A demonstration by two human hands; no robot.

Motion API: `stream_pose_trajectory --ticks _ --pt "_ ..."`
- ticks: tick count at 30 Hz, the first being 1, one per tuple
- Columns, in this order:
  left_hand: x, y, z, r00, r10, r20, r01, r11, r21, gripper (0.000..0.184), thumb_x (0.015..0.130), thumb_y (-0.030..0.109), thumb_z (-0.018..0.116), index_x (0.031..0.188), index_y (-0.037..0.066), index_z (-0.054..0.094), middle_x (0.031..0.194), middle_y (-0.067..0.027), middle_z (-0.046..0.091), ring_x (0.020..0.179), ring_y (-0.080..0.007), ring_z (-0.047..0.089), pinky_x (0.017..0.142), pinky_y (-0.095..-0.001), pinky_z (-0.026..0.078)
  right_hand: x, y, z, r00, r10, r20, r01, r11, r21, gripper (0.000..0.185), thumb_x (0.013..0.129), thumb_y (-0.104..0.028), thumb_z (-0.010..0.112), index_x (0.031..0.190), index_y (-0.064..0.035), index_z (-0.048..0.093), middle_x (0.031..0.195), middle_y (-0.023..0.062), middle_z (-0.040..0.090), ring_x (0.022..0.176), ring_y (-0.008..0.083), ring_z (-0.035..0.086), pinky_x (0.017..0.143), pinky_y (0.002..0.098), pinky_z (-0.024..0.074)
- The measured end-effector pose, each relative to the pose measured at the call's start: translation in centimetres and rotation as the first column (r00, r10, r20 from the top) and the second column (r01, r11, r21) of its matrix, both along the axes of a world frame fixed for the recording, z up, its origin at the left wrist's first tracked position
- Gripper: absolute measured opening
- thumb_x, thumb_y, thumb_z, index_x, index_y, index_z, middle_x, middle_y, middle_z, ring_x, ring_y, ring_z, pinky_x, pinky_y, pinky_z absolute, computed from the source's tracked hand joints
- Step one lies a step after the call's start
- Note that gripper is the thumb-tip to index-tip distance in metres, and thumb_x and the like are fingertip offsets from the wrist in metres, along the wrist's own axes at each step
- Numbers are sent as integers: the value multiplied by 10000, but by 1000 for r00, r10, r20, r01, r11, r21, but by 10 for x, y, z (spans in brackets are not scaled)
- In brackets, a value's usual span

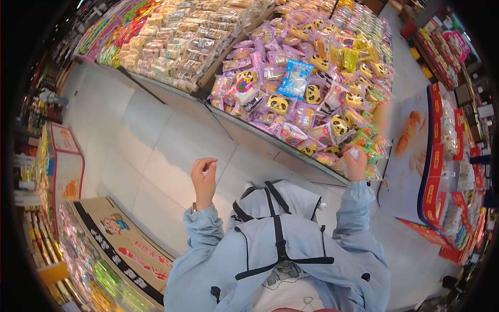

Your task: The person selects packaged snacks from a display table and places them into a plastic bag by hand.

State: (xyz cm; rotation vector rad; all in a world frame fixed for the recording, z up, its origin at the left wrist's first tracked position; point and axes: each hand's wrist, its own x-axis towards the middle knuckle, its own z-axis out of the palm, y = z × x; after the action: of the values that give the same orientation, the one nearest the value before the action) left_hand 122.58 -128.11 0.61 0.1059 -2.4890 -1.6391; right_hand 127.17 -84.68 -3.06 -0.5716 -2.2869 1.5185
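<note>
In the head view, your right hand (355, 162) is at the near right corner of the bin (244, 135), with the fingers bent inward and something small and pale at them; you cannot tell from here whether they pinch it or only cover it. The wrapped snacks nearest it, the green-and-orange packets (364, 141), lie heaped at that corner, beside the panda-faced packets (340, 125). Your left hand (204, 182) hangs over the floor (145, 145), fingers loosely curled, with nothing visible in it; held out there, it probably keeps clear of the stock.

The packets are heaped loose, likely so that any 1 can be lifted from the top; 1 blue-and-white packet (295, 79) lies over the others. The divider (223, 58) seems meant to keep the neighboring stock apart, and the raised rim to stop spills.

That rim runs slantwise in front of you, so your right hand works close to an edge. Your widest room is leftward, between the bin and the cardboard display (130, 234); rightward, the promotional stand (408, 140) leaves a narrower passage.
</note>
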Motion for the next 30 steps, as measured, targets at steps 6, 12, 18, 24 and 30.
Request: stream_pose_trajectory --ticks 6,12,18,24,30 --pt "-71 6 -55 948 -135 287 43 951 307 175 818 132 580 913 -3 640 640 41 498 541 -30 384 492 -187 306 -37 -27 3 993 -121 13 122 989 -83 406 704 -48 610 1103 3 550 898 55 586 779 124 545 706 251 444" --pt "-143 43 -66 845 -255 469 56 916 397 266 802 202 610 976 1 613 578 63 444 439 -17 320 389 -197 229 -95 -21 -22 975 -211 72 223 928 -298 464 718 -48 631 1157 27 503 955 86 585 794 138 562 710 243 453" --pt "-205 70 -73 787 -331 521 50 876 480 140 806 183 593 763 73 518 527 75 360 375 -17 270 336 -203 178 -162 -3 -39 970 -236 63 244 918 -312 626 667 -121 705 1214 30 439 1024 106 554 881 173 546 767 289 448" --pt "-233 76 -80 683 -369 631 6 866 500 155 786 132 571 658 60 524 514 53 379 355 -29 266 334 -208 161 -193 4 -56 923 -381 64 382 924 -12 810 574 -190 785 1242 44 391 1154 173 502 1043 259 503 901 337 400" --pt "-250 62 -100 613 -376 695 -71 850 522 136 785 106 567 666 78 506 515 52 347 360 -41 264 335 -213 180 -206 40 -89 900 -383 210 406 910 -81 869 498 -211 830 1218 43 416 1157 171 524 1046 274 518 902 344 408"
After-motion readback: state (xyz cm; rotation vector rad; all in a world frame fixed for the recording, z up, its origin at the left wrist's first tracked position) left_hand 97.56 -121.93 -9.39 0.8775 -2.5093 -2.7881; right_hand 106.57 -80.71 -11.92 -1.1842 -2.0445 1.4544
